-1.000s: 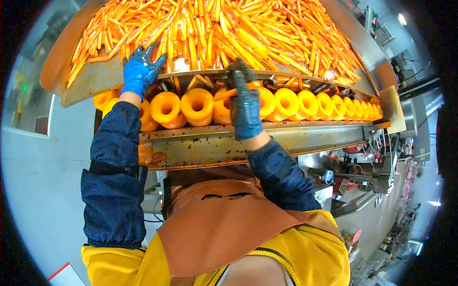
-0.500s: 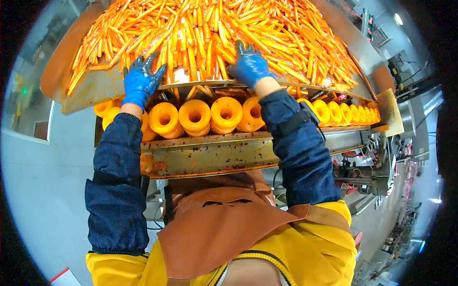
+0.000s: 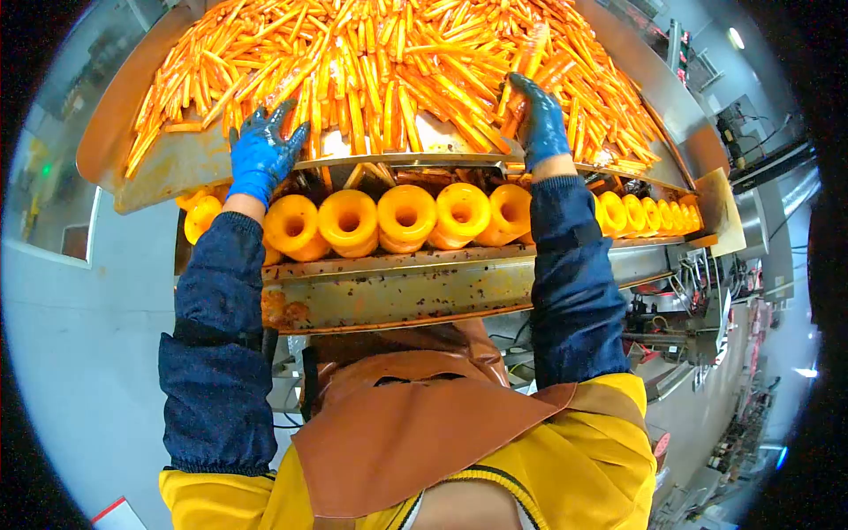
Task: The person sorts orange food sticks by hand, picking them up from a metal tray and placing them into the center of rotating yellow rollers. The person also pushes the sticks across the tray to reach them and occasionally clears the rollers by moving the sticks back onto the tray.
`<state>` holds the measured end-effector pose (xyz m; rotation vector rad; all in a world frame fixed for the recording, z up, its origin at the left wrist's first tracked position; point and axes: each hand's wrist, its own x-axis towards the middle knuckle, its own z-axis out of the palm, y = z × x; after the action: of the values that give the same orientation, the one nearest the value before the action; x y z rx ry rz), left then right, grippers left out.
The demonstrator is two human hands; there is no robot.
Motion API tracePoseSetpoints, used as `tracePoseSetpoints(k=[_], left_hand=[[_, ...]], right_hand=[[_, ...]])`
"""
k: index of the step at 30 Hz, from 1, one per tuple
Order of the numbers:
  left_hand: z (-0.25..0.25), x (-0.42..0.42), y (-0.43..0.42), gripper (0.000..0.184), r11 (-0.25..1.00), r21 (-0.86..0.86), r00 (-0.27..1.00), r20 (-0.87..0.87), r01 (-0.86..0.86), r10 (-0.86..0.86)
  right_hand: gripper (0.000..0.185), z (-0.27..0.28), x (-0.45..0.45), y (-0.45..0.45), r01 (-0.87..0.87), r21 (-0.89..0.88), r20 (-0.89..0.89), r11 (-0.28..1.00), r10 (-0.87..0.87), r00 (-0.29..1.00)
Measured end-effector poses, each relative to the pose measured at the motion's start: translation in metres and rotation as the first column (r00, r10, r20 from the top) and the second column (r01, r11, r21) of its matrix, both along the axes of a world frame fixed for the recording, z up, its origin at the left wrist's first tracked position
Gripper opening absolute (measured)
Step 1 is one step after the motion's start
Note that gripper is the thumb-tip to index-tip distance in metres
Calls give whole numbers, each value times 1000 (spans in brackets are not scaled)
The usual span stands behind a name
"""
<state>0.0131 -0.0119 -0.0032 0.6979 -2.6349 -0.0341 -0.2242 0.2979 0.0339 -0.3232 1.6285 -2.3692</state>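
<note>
Orange sticks [image 3: 353, 66] lie in a large heap on a metal tray [image 3: 159, 163]. My left hand [image 3: 263, 155], in a blue glove with dark wet fingertips, rests with spread fingers at the tray's front left, beside the sticks, holding nothing visible. At the right part of the heap, my right hand [image 3: 541, 124], gloved too, curves around the side of some sticks; its fingers are bent and apart, and no stick is clearly gripped. Below the tray runs a row of orange funnel-shaped cups [image 3: 406, 216], partly hidden by my right sleeve.
A stained metal trough [image 3: 397, 296] runs in front of the cups, near my brown apron [image 3: 424, 433]. A pale board [image 3: 720, 212] stands at the row's right end. Machinery with cables [image 3: 698, 305] is at the right.
My right hand has moved from above the cups onto the heap and then further right. The stick it held earlier is no longer in it. The cups have shifted along the row. My left hand stays put.
</note>
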Motion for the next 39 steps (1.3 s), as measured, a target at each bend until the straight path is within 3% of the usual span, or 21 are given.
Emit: tracePoseSetpoints(k=[1, 5, 7, 8, 11, 13, 14, 15, 17, 19, 21, 22, 25, 26, 29, 33, 35, 36, 37, 38, 39], left_hand=[[2, 1, 3, 54, 1000, 3, 1000, 1, -1, 1], [8, 3, 8, 54, 998, -52, 998, 50, -28, 30], [5, 1, 5, 54, 997, -68, 997, 64, -28, 33], [-1, -1, 0, 54, 998, -53, 999, 49, -18, 20], [3, -1, 2, 56, 999, -23, 999, 45, -24, 25], [6, 1, 4, 57, 999, -2, 998, 57, -41, 42], [7, 1, 5, 57, 999, 7, 998, 59, -37, 37], [8, 0, 5, 57, 999, 18, 998, 59, -32, 31], [9, 0, 8, 55, 999, -27, 997, 62, -46, 48], [7, 0, 7, 54, 995, -74, 996, 68, -60, 65], [4, 0, 4, 55, 998, -59, 998, 54, -33, 36], [3, 1, 3, 55, 998, -61, 998, 56, -32, 36], [6, 0, 4, 55, 999, -44, 999, 47, -9, 11], [7, 0, 4, 55, 998, -62, 999, 50, -19, 22], [3, 0, 3, 54, 996, -81, 999, 41, -29, 32], [3, 0, 4, 53, 997, -77, 1000, 9, -17, 18], [4, 0, 6, 53, 998, -62, 1000, 21, -19, 21], [5, 0, 5, 52, 999, -49, 999, 31, -22, 24], [4, 0, 3, 52, 998, -55, 999, 30, -26, 28], [0, -1, 0, 52, 997, -74, 1000, 6, -10, 10], [-4, -1, -3, 52, 996, -92, 1000, -18, 6, -7]], right_hand=[[18, 2, 8, 7, -22, -69, -75, 997, 17, 997], [24, -5, 81, 24, -205, -216, 137, 955, 238, 962], [25, -32, 109, 20, -153, -218, 149, 964, 188, 971], [25, -25, 139, 26, -185, -53, -169, 981, 174, 970], [33, -38, 137, 40, -309, 205, 114, 929, 291, 950], [28, -15, 143, 48, -371, 225, 166, 901, 340, 926], [21, -3, 148, 54, -322, 359, -119, 876, 385, 915], [21, -4, 147, 56, -320, 361, -119, 876, 383, 916], [22, -6, 141, 57, -323, 309, 161, 894, 286, 945], [23, -15, 144, 52, -206, 250, 99, 946, 187, 977], [24, -20, 146, 45, -73, -64, 59, 995, 77, 995], [23, -30, 143, 43, -34, -99, 65, 994, 41, 997], [24, -44, 145, 49, -2, 29, -83, 1000, 5, 997], [23, -45, 143, 50, 13, -89, 112, 996, -3, 994], [22, -45, 141, 57, 169, -89, 112, 982, -158, 981], [22, -16, 155, 48, 91, -187, 140, 978, -65, 988], [22, -21, 154, 41, -103, 46, 139, 994, 96, 986], [23, -22, 154, 37, -130, 184, 35, 974, 125, 991], [24, -23, 153, 33, -140, 320, -64, 937, 169, 984], [29, -21, 153, 34, -23, 485, -309, 874, 196, 931], [29, -21, 149, 39, -28, 484, -308, 875, 200, 930]])
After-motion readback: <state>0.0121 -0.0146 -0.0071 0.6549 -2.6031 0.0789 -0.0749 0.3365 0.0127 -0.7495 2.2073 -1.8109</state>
